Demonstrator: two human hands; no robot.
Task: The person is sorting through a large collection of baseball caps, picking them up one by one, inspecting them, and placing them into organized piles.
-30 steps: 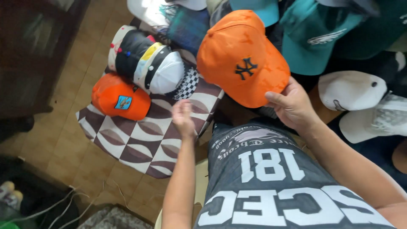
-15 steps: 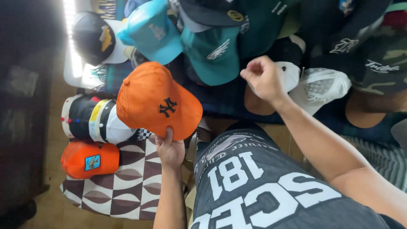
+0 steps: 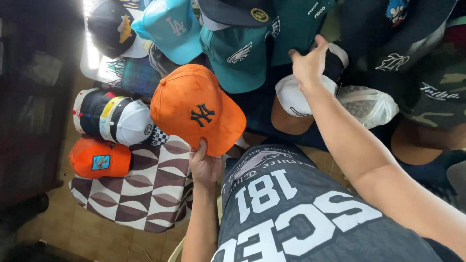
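One orange cap (image 3: 196,115) — dark stitched emblem — pinched in left hand (image 3: 205,165), right hand (image 3: 309,63) open, empty.

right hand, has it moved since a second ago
Yes. The right hand let go of the orange cap and reached up toward the hanging teal cap.

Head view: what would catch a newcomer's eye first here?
The bright orange cap at centre, gripped by its brim in the left hand. Above it hangs a crowd of teal caps and dark ones, toward which the open right hand reaches. At lower left, a brown-and-white patterned cloth bears more caps.
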